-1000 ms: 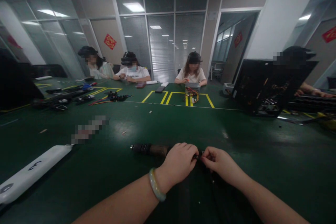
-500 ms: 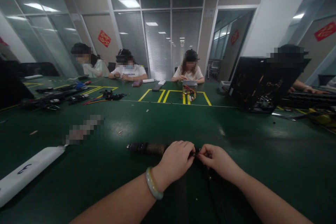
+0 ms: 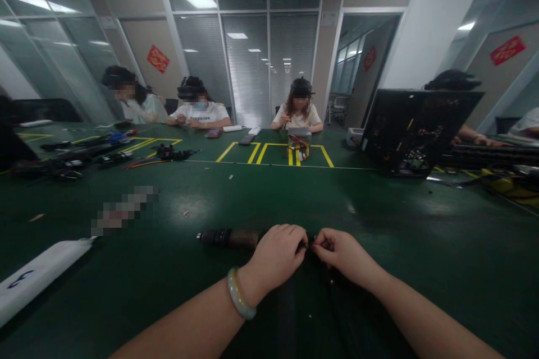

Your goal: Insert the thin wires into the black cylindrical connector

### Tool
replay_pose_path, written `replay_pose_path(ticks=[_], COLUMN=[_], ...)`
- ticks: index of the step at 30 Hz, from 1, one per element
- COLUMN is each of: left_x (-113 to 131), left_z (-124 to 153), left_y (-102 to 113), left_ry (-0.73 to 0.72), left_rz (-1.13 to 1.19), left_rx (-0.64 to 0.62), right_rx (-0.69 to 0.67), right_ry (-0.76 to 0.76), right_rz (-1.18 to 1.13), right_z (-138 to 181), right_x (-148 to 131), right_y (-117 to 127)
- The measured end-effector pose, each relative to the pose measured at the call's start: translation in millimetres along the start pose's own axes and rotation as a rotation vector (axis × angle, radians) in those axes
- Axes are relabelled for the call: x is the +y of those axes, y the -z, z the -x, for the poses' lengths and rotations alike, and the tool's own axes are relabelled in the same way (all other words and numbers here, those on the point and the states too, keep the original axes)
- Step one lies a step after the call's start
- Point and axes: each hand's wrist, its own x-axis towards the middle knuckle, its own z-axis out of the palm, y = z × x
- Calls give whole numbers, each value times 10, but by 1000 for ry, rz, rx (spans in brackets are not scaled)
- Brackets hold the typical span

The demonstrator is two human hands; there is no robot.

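Observation:
A dark, tube-shaped electric screwdriver lies across the green table, its metal tip pointing left. My left hand is closed over its right-hand end, thumb and fingers bent around it. Just to the right, my right hand pinches thumb and forefinger together at that same end. Whatever lies between those fingertips is too small and dark to make out. Below the right hand, a dark cord-like strip runs toward me and fades into the shadow. A pale green bangle circles my left wrist.
A white power bank-like object lies at the left, with a blurred-out patch beyond it. Dark parts and coloured wires are at the back left. A black computer case stands at the right. Several people sit across the table.
The whole view has shifted slightly, so everything appears further left. Both hands keep their hold at the screwdriver's end. Across the table, a person in the middle has raised a hand.

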Motion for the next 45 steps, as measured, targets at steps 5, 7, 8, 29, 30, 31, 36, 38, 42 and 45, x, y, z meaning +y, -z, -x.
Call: replay_pose_path(ticks=[5, 7, 8, 29, 30, 31, 36, 38, 42, 45], left_x=[3, 7, 10, 10, 14, 16, 9, 5, 2, -2], left_z=[-9, -12, -14, -18, -20, -21, -13, -11, -15, -22], left_y=[16, 30, 38, 51, 56, 61, 71, 68, 63, 58], left_ry=[-11, -9, -11, -23, -30, -40, -62, -58, -64, -79], left_rz=[10, 4, 0, 10, 7, 5, 7, 3, -3, 9], left_rx=[-9, -9, -7, -9, -8, -9, -21, -26, -24, -18], right_rx=[6, 5, 2, 9, 11, 10, -1, -3, -11, -25], right_ry=[-6, -6, -5, 13, 18, 22, 21, 20, 24, 36], right_rz=[9, 8, 0, 28, 24, 18, 8, 21, 18, 17], right_z=[4, 6, 7, 4, 0, -4, -5, 3, 9, 8], right_x=[-2, 1, 4, 3, 8, 14, 35, 28, 9, 6], right_y=[-1, -1, -1, -2, -3, -5, 2, 8, 20, 31])
